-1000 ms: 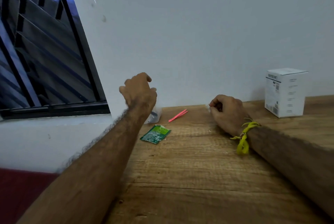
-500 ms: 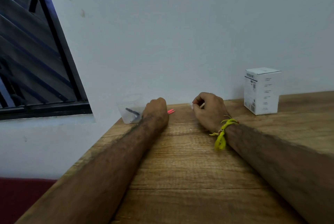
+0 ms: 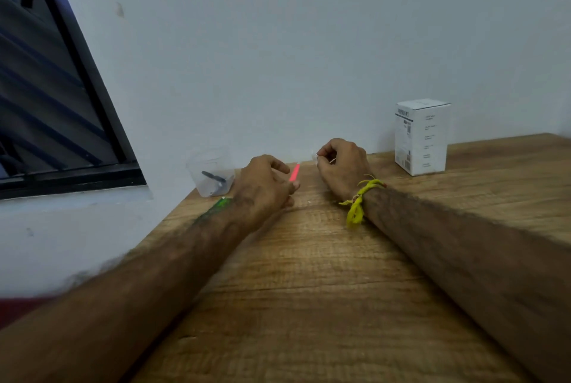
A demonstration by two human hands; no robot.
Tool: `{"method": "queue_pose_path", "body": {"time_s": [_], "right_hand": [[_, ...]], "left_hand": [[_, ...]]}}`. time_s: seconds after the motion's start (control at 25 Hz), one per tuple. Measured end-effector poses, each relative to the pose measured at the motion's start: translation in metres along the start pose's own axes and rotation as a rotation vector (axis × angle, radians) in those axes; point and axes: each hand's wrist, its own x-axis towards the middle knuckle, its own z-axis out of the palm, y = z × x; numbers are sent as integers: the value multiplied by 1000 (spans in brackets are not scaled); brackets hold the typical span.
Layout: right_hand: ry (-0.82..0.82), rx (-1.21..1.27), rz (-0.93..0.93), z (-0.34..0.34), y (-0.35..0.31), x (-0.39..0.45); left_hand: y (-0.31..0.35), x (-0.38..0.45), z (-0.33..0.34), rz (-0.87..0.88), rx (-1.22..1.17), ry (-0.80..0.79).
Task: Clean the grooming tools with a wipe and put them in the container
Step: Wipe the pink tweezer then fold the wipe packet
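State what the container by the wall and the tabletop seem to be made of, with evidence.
Container: probably clear plastic, glossy; a dark tool shows through its wall. Tabletop: wood or wood-look laminate, matt; brown grain lines run across it.

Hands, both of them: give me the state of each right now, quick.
Left hand: holding the pink tool in its fingertips.
Right hand: fingers curled, pinching a small white wipe.
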Motion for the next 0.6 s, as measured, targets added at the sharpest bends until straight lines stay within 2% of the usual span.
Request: {"method": "queue_pose_path", "body": {"time_s": [0.24,0.48,0.6], "right_hand": [[54,25,8,-3,-5,-3],[175,12,-100,-10,-16,-16],[179,18,-224,-9,-19,-21]], "left_hand": [[-4,-25,10,-20,-437,-26],[-7,-22,7,-104,-559,-67],[-7,-19,7,-153,-613,-81]]}}
